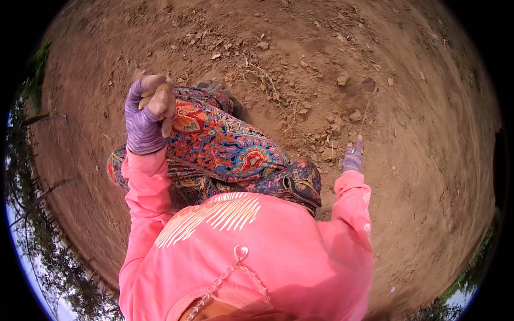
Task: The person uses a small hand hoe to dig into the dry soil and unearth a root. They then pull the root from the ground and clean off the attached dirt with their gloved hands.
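My left hand [147,114], in a purple fingerless glove, is raised beside my patterned trousers [237,140]. Its fingers are curled, and a tan shape shows between them; I cannot tell whether that is a held piece or another fingertip. To the right, low over the soil, my right hand [353,155] wears a matching glove. It grips a long-handled digging tool [366,110] with a thin shaft and a small dark blade at its far end. The blade is by the loose soil; contact is unclear.
Loose clods [343,78] and dry stalks [263,76] lie on the brown soil ahead. My legs are folded under me, with a shoe [237,106] and a floral zipped pouch [295,184] in view. Branches [44,194] reach in from the left rim.
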`<action>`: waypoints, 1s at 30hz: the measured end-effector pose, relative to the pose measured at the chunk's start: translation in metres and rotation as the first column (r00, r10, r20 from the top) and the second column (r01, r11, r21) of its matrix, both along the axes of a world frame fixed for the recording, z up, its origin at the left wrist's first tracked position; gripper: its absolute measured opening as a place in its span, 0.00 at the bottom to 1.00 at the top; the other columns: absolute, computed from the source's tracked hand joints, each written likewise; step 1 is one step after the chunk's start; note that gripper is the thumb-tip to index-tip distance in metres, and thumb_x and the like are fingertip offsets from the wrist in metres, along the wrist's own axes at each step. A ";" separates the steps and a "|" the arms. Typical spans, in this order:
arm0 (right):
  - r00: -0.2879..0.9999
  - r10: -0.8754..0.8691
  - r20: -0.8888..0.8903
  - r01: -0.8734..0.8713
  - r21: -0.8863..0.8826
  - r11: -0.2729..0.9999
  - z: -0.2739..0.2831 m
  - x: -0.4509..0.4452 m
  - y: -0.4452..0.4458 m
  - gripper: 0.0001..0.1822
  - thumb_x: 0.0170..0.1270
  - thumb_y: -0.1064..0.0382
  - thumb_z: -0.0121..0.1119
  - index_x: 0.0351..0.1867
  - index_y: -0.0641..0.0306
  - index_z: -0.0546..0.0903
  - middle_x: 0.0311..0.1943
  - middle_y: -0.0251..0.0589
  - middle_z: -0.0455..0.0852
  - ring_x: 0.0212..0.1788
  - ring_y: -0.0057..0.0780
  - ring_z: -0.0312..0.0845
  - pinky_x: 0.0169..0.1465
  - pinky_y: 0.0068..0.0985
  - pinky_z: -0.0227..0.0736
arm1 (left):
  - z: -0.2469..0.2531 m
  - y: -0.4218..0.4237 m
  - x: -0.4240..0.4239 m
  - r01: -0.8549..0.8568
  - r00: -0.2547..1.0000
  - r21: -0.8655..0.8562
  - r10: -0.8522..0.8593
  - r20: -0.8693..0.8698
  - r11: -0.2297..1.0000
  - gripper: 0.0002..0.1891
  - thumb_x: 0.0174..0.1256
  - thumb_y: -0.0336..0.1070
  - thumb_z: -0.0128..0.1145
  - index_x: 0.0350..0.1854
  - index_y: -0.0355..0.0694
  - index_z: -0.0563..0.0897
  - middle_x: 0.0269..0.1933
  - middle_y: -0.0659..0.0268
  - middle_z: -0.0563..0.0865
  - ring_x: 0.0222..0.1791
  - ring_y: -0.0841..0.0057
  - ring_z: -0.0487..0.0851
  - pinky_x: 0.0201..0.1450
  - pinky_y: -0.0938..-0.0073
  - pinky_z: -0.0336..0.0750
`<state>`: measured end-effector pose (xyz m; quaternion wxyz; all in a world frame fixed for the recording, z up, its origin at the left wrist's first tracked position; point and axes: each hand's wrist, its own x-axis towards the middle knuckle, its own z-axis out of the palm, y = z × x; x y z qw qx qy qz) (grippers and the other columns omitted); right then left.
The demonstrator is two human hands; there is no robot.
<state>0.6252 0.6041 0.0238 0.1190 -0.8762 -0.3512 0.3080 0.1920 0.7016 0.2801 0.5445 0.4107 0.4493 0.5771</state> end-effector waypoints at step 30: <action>0.830 -0.485 -0.277 0.435 -0.223 0.872 0.001 -0.035 -0.178 0.28 0.58 0.57 0.47 0.60 0.42 0.54 0.29 0.39 0.73 0.19 0.23 0.65 0.21 0.23 0.64 | -0.003 0.003 0.013 -0.029 0.995 -0.024 0.027 -0.095 0.999 0.21 0.40 0.33 0.61 0.40 0.33 0.74 0.31 0.59 0.78 0.17 0.82 0.71 0.12 0.89 0.63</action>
